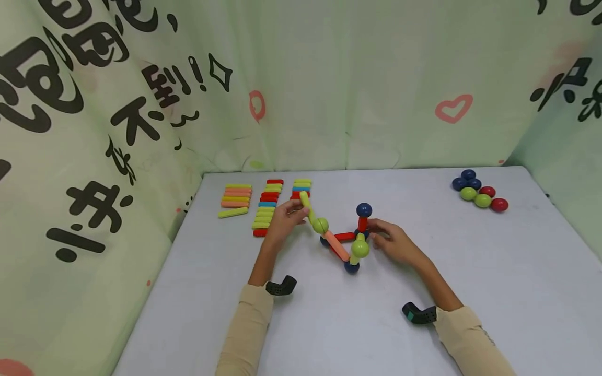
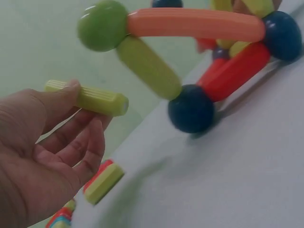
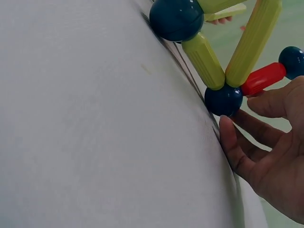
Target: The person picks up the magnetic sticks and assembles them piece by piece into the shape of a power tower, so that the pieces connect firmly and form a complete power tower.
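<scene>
My left hand (image 1: 282, 223) pinches a yellow-green rod (image 2: 111, 103) between thumb and fingers. In the left wrist view its free end stands apart from the green ball (image 2: 103, 25) at the left corner of a ball-and-rod structure. A salmon rod (image 1: 337, 246) and a yellow-green rod (image 2: 148, 66) run from that ball down to dark blue balls. At the structure's right side, my right hand (image 1: 396, 242) holds a dark blue ball (image 3: 223, 100) with thumb and fingertips. A red rod (image 3: 263, 79) joins it to another dark blue ball (image 1: 364, 210). A light green ball (image 1: 360, 248) tops the near side.
Salmon and yellow rods (image 1: 237, 198) lie in a row at the table's back left. Beside them are two columns of coloured rods (image 1: 266, 209). Dark blue, green and red balls (image 1: 483, 200) sit at the back right. A printed curtain (image 1: 348, 104) surrounds the white table (image 1: 338, 324).
</scene>
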The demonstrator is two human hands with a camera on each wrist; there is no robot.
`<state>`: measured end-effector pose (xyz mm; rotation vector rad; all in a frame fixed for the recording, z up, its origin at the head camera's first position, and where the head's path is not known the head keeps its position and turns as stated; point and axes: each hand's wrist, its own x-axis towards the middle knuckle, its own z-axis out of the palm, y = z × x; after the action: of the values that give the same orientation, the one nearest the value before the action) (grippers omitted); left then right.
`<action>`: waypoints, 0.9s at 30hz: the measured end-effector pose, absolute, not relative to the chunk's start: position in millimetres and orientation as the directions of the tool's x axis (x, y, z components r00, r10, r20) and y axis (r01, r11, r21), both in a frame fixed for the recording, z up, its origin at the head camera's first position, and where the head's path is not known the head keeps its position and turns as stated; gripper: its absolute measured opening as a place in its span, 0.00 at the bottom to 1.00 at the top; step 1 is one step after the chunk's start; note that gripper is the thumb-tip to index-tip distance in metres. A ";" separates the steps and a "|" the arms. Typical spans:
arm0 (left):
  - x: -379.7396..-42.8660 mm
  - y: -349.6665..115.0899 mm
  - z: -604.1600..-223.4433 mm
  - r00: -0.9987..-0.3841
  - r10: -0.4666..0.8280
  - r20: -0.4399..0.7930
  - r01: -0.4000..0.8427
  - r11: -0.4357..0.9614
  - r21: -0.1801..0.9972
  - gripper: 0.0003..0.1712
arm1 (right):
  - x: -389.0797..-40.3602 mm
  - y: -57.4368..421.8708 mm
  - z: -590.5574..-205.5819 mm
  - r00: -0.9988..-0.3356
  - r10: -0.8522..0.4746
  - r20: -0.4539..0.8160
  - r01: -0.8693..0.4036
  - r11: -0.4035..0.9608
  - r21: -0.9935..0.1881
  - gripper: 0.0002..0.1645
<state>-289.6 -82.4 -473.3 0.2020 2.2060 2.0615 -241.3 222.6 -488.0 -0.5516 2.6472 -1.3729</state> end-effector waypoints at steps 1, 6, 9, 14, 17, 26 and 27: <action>-289.3 -75.6 -475.1 -0.983 0.185 -0.011 0.001 0.069 0.998 0.22 | -242.2 222.2 -487.6 -0.925 -0.373 0.071 -0.268 0.508 -0.819 0.23; -289.1 -54.1 -486.6 -0.975 0.213 -0.071 -0.050 0.101 0.994 0.22 | -243.6 218.5 -486.3 -0.940 -0.332 0.076 -0.240 0.487 -0.840 0.25; -288.9 -47.5 -493.1 -0.959 0.263 -0.108 -0.096 0.058 0.994 0.22 | -243.5 216.5 -486.2 -0.956 -0.284 0.069 -0.210 0.503 -0.838 0.24; -285.3 -42.0 -496.8 -0.926 0.349 -0.140 -0.156 -0.019 0.988 0.23 | -243.1 213.7 -486.4 -0.965 -0.249 0.080 -0.203 0.519 -0.830 0.23; -282.5 -39.9 -494.9 -0.914 0.385 -0.126 -0.146 -0.023 0.989 0.25 | -243.8 212.8 -487.5 -0.966 -0.238 0.098 -0.210 0.507 -0.836 0.22; -280.7 -37.5 -495.1 -0.919 0.383 -0.096 -0.131 -0.066 0.989 0.23 | -245.7 210.2 -491.3 -0.971 -0.206 0.124 -0.215 0.507 -0.835 0.20; -280.7 -37.2 -495.3 -0.919 0.382 -0.095 -0.131 -0.070 0.989 0.22 | -245.9 210.1 -491.6 -0.971 -0.205 0.125 -0.215 0.508 -0.834 0.20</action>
<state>-280.7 -37.2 -495.3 0.2694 1.8642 2.0520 -245.9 210.1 -491.6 -0.3809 2.7363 -1.5161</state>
